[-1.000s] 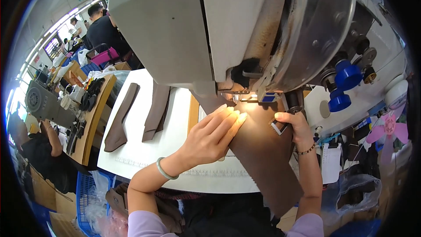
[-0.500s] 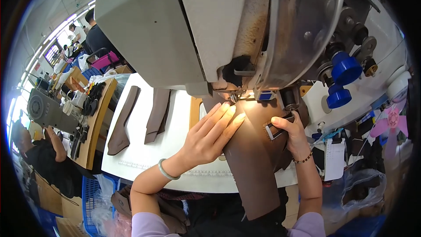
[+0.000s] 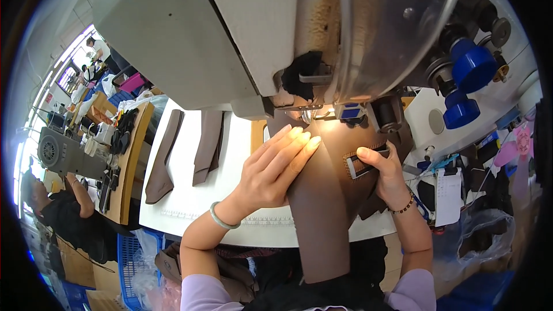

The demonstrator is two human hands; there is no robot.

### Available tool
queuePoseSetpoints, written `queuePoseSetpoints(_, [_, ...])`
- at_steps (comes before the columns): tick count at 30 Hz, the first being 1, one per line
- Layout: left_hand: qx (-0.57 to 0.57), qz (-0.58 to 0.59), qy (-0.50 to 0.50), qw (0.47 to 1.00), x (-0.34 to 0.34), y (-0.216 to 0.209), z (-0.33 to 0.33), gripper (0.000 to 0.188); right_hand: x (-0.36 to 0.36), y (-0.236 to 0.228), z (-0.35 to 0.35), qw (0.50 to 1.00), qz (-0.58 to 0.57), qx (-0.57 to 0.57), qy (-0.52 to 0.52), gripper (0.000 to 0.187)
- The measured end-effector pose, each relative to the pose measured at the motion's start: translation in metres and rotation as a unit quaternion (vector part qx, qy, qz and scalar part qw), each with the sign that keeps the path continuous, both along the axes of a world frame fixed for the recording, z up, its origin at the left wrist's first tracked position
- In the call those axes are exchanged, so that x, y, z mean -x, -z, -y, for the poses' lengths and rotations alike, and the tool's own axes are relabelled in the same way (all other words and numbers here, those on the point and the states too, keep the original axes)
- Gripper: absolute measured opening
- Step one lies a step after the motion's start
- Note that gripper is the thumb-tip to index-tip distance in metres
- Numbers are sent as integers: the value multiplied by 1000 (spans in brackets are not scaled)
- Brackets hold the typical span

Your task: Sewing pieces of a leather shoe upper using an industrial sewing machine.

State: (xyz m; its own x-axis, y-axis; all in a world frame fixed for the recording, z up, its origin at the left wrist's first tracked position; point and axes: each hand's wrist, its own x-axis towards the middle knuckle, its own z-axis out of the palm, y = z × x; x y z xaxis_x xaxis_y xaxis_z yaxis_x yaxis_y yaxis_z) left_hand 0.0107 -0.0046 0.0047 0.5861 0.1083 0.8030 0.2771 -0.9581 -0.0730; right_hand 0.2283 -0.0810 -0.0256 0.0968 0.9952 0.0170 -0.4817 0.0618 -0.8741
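A brown leather-like panel [image 3: 322,219] lies under the lit needle area [image 3: 313,114] of a large sewing machine [image 3: 173,40], and its long end hangs over the table's front edge. My left hand [image 3: 271,167] rests on the panel's left edge just short of the needle, fingers stretched out and close together. On the right, my right hand [image 3: 390,175] grips the panel, thumb on top beside a stitched rectangular cutout [image 3: 360,164] with a pale edge. The fingers beneath are mostly hidden by the material.
Two brown strips [image 3: 166,161] [image 3: 208,150] lie on the white table [image 3: 236,155] at left. Blue knobs [image 3: 473,64] jut from the machine at right, above a pink fan [image 3: 521,141]. A blue basket [image 3: 129,259] stands below left. A co-worker [image 3: 75,213] sits further left.
The panel has turned slightly, its hanging end swinging left. Both hands stay on it in much the same grip. The whole view has shifted a little.
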Motion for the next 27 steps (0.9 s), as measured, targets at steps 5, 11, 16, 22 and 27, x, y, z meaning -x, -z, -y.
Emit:
queuePoseSetpoints(5, [-40, -14, -2, 999, 5, -1, -3, 33, -13, 5, 1, 996, -34, 7, -88, 37])
queuePoseSetpoints(11, [-49, 17, -8, 999, 5, 6, -8, 32, -20, 20, -4, 972, -4, 34, -234, 55])
queuePoseSetpoints(16, [-58, -25, 45, 997, 12, 7, 5, 31, -24, 19, -6, 971, 19, -5, -239, 50])
queuePoseSetpoints(22, [-20, -72, 70, 995, 13, -2, 15, 31, -31, 25, -13, 963, 21, -35, -265, 47])
queuePoseSetpoints(27, [-28, -78, 70, 994, 15, 3, 10, 24, -32, 32, -17, 967, 46, -40, -246, 48])
